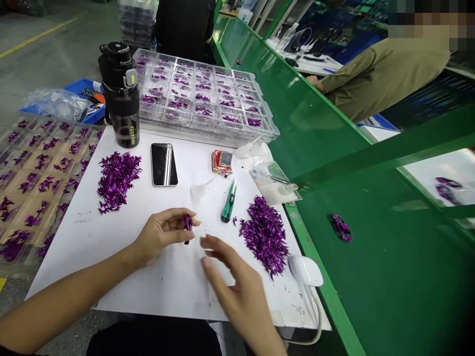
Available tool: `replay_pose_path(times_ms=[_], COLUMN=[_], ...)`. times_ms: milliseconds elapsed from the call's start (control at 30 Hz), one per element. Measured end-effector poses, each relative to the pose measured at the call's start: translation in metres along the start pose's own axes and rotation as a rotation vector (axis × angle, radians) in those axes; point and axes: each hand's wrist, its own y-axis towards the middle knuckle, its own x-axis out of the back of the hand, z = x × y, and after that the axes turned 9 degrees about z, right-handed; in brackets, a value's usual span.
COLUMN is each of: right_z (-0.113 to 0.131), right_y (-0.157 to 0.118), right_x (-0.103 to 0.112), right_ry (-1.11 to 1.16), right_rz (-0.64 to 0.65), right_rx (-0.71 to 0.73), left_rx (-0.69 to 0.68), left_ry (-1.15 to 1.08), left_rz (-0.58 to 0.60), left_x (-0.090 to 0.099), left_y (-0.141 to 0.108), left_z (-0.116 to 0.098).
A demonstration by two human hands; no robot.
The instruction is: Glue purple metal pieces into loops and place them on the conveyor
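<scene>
My left hand (163, 232) pinches a small shiny purple toy car shell (187, 228) between thumb and fingers, just above the white tabletop (163, 287). The shell is seen narrow side on, and the fingers cover part of it. To its right, my right hand (233, 282) is open, with thumb and fingers apart and no object visible between them; it is slightly blurred. A heap of small pointed purple pieces (264, 237) lies beyond it on the right. Another such purple heap (118, 180) is at the left. Between the right heap and my hands rests a green utility knife (229, 201).
Behind the phone (164, 164) and black bottle (120, 99) stands a clear compartment tray (200, 121). More trays (37, 170) lie left. A green conveyor (371, 282) runs along the right, carrying a purple car shell (340, 228). A white corded device (306, 270) sits by its edge.
</scene>
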Motion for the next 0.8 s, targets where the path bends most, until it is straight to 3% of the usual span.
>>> replay_pose_path(times_ms=[67, 167, 433, 533, 633, 700, 800], right_z=[0.008, 0.011, 0.01, 0.012, 0.021, 0.024, -0.002], right_y=[-0.004, -0.001, 0.007, 0.005, -0.005, -0.016, -0.04], right_x=[-0.018, -0.03, -0.032, -0.031, -0.022, -0.007, 0.034], right_ry=[0.06, 0.086, 0.119, 0.111, 0.108, 0.062, -0.096], right_rz=[0.031, -0.031, -0.15, -0.131, -0.073, -0.077, -0.153], right_rx=[-0.034, -0.124, -0.055, -0.047, -0.019, 0.036, 0.043], left_rx=[0.017, 0.043, 0.056, 0.052, 0.061, 0.096, 0.107], left_ry=[-0.087, -0.179, -0.202, -0.13, 0.011, 0.12, 0.228], left_rz=[-0.005, 0.022, 0.079, 0.082, 0.179, 0.327, 0.429], left_x=[0.0, -0.002, -0.002, 0.001, 0.003, 0.005, 0.005], left_y=[0.001, -0.002, -0.005, -0.006, -0.008, -0.01, -0.012], left_z=[0.0, -0.002, -0.005, -0.004, -0.003, -0.002, 0.002])
